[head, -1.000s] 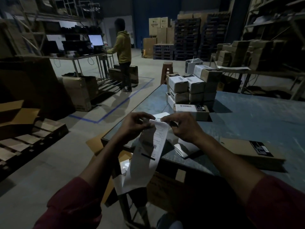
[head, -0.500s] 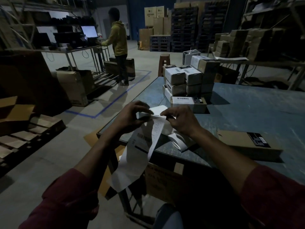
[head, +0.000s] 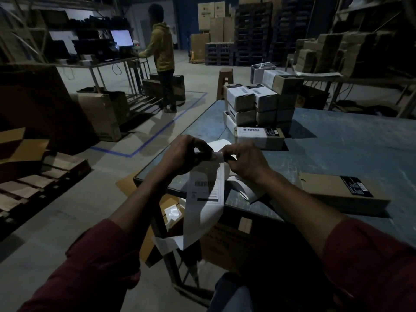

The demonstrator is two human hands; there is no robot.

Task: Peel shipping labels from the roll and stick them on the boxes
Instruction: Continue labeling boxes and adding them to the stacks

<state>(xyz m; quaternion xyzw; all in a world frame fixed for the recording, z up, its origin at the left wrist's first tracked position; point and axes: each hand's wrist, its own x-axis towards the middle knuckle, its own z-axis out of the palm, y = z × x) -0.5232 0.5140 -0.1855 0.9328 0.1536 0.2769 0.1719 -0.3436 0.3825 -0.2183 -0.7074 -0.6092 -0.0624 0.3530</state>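
A long white label strip (head: 206, 199) with a printed barcode hangs down over the table's near-left corner. My left hand (head: 182, 155) pinches its top edge from the left. My right hand (head: 244, 162) pinches the same top edge from the right, fingers curled. More white strip (head: 245, 190) curls on the table under my right wrist. A flat brown box (head: 342, 192) with a black sticker lies to the right. A labelled flat box (head: 258, 137) sits just beyond my hands, in front of a stack of labelled boxes (head: 256, 102).
The blue-grey table (head: 349, 149) runs right and back. A cardboard carton (head: 227, 239) stands under its near edge. A person in a yellow hoodie (head: 162, 50) stands at a desk with a lit monitor far left. Pallets (head: 27, 183) lie on the floor at left.
Both hands have drawn closer together at the strip's top edge. The hanging strip has swung and twisted slightly. The view has shifted a little.
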